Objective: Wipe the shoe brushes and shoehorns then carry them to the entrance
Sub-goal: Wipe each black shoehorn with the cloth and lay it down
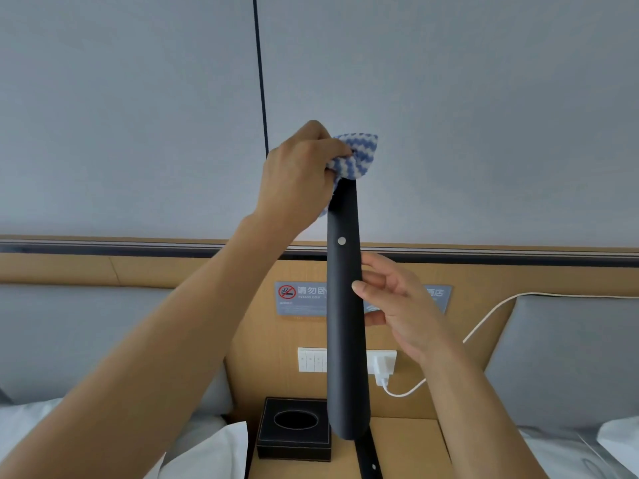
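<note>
Holding the shoehorn (345, 323) upright in front of us, we have its long axis running straight up and down, wide scoop end low over the nightstand (408, 444), narrow end up at head height. Our left hand (297, 178) sits at the very top, fingers bunched around the blue-and-white cloth (356, 155) and pinching it over the tip, so the cloth wraps the upper end and the whole bare shaft lies below that hand. Our right hand (397, 299) steadies the middle, thumb and fingers pinching the shaft from the right side, just under the small silver rivet (341, 240). We judge the next wipe wants to travel down along that axis, and the right hand stands in the way. A second dark shoehorn (370, 458) lies flat on the nightstand beside the tissue box (294, 433). Behind, a wall sign (301, 299) shows a no-smoking symbol, Chinese characters starting "请勿", and "PLEASE DON"; the rest is hidden. No brushes in view.
</note>
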`<state>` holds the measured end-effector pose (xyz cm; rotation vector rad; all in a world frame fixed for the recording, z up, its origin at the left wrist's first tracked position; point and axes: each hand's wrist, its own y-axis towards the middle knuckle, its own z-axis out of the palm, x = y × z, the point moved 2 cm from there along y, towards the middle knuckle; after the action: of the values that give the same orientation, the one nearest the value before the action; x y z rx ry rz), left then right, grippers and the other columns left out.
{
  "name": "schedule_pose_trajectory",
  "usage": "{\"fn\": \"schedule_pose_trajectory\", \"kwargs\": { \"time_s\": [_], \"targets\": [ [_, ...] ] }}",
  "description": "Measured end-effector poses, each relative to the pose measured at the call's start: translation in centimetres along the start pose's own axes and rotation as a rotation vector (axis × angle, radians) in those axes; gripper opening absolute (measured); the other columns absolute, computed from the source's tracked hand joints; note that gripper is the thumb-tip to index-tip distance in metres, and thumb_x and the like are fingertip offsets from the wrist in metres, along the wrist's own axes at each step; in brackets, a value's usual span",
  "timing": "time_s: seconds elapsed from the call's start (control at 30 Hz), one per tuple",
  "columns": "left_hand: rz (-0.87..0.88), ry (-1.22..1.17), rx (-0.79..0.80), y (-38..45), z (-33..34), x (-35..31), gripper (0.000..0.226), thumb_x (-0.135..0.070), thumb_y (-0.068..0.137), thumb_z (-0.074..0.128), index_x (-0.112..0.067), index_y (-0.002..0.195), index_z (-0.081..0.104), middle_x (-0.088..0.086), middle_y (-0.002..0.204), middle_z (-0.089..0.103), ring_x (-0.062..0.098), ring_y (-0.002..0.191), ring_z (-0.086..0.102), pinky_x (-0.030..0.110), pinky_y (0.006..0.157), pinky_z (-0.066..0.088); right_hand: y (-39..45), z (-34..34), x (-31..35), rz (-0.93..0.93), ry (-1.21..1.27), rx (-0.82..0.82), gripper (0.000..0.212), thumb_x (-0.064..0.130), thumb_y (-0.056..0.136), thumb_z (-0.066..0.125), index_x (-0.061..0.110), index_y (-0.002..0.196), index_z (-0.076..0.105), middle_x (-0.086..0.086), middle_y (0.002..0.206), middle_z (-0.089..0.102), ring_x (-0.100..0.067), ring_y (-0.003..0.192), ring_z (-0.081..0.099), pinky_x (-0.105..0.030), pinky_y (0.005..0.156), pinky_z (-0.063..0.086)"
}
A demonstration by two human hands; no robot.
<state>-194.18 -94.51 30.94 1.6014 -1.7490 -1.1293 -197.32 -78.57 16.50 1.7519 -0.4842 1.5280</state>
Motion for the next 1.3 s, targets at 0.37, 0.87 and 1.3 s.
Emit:
{"fn": "schedule_pose_trajectory", "kwargs": {
  "time_s": [0.37,0.87,1.3],
  "targets": [
    [0.004,-0.105,0.202,-5.6,3.6,-2.9,0.035,-0.007,0.084,0.061,-0.019,0.114,0.074,0.007,0.100,0.063,0.032,0.087,0.062,0.045,0.071,0.051,0.9,-1.4,0.2,-0.054,0.155,-0.247,0.036,-0.008,0.094,0.060,0.016,0.120,0.062,-0.009,0.098,0.078,-0.026,0.093,0.076,-0.033,0.071,0.061],
    [-0.214,-0.089,0.217,-10.1,5.0,-3.1,0.029,-0.022,0.093,0.060,-0.017,0.121,0.066,0.008,0.092,0.052,0.032,0.076,0.058,0.044,0.067,0.049,0.9,-0.5,-1.5,-0.006,0.688,-0.456,0.025,0.024,0.102,0.055,0.017,0.124,0.063,-0.009,0.117,0.074,-0.031,0.098,0.075,-0.035,0.070,0.061],
    [-0.421,0.033,0.183,-12.5,3.1,4.6,0.018,-0.008,0.090,0.060,-0.011,0.102,0.073,0.005,0.084,0.054,0.020,0.069,0.048,0.027,0.059,0.031,-0.5,-2.4,-1.5,-0.074,0.715,-0.557,0.038,0.027,0.100,0.054,0.011,0.134,0.058,-0.011,0.127,0.069,-0.034,0.113,0.069,-0.053,0.091,0.058]
  ]
}}
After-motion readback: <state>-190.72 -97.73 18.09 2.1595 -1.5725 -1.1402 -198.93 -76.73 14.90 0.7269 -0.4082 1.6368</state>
